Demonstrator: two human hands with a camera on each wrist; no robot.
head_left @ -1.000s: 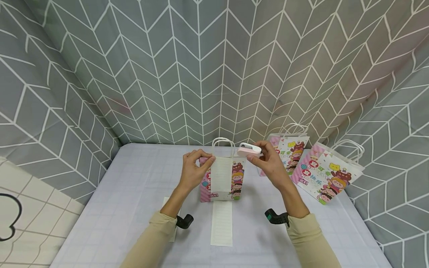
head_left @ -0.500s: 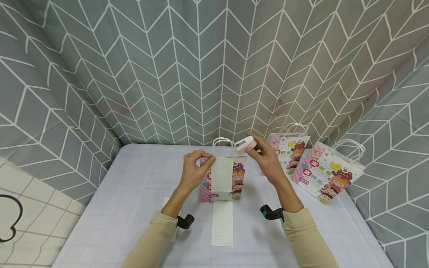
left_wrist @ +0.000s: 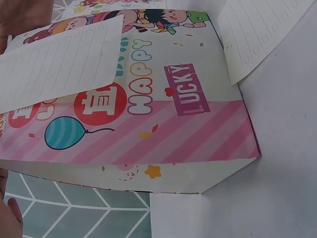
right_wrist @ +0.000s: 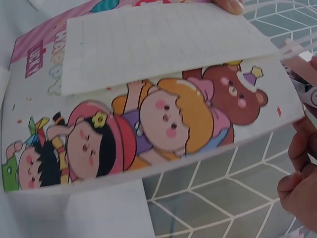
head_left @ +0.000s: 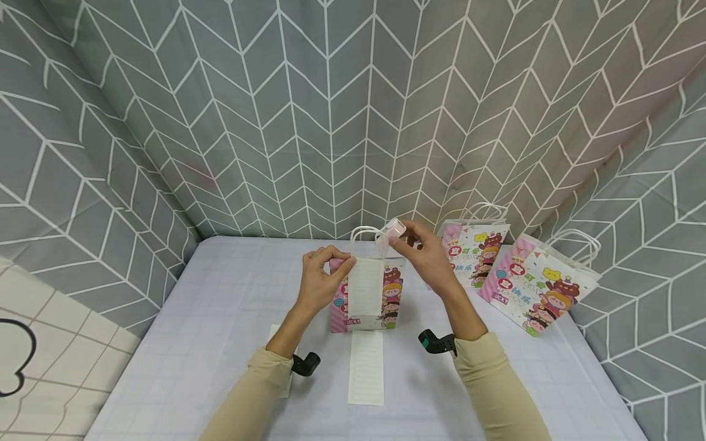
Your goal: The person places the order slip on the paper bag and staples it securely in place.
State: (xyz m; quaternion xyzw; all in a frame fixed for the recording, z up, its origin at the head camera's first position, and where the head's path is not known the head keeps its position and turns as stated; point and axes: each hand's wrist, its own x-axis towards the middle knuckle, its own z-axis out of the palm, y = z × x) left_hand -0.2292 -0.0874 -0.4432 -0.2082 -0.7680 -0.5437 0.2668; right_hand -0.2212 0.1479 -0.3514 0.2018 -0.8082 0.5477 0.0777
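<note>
A paper gift bag (head_left: pixel 392 300) with cartoon figures and white handles stands upright mid-table. My left hand (head_left: pixel 322 278) pinches the top of a lined paper strip (head_left: pixel 365 288) against the bag's upper edge; in the right wrist view that strip (right_wrist: pixel 163 44) covers part of the bag's front (right_wrist: pixel 163 119). Between thumb and fingers, my right hand (head_left: pixel 427 257) holds a small pink-and-white stapler (head_left: pixel 394 229) at the bag's top right, beside the handle. The right wrist view shows the stapler (right_wrist: pixel 300 74) only partly, close to the bag's top corner.
Two more matching gift bags stand at the back right, one upright bag (head_left: pixel 469 245) and one tilted bag (head_left: pixel 535 288). A second lined strip (head_left: pixel 366 367) lies in front of the middle bag. Another strip (head_left: pixel 274 331) lies partly under my left forearm. A patterned curtain (head_left: pixel 353 122) hangs behind the table.
My right hand has moved left with the stapler, turning it from lying sideways to pointing down at the bag's top edge. The left hand and strip have stayed in place.
</note>
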